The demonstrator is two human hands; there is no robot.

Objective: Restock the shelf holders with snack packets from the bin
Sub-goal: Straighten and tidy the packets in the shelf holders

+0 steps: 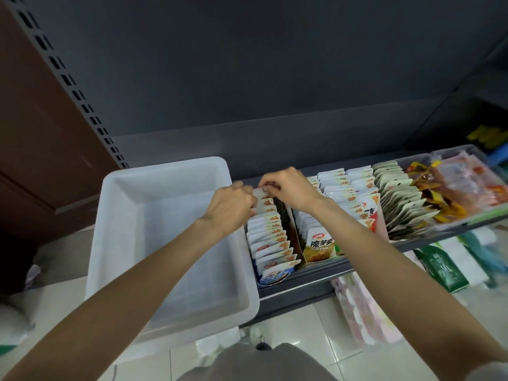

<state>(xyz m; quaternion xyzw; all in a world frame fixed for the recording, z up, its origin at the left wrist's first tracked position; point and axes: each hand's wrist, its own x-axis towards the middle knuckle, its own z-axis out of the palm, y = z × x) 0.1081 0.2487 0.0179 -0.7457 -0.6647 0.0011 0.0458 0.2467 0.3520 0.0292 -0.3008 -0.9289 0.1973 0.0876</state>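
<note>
A white plastic bin (154, 188) stands on the left end of the shelf; I see nothing inside it. Right beside it, a cardboard holder carries a row of upright white snack packets (270, 240). My left hand (229, 207) and my right hand (287, 188) meet at the far end of that row, fingers pinched on the tops of the rear packets (264, 194). A second holder (319, 244) with yellow-fronted packets stands just to the right, under my right forearm.
Further right on the dark shelf (316, 273) are more rows of white packets (346, 188), beige packets (401, 199) and a clear tray of orange and red snacks (461, 185). Bags and a green box (439, 268) lie on the tiled floor below.
</note>
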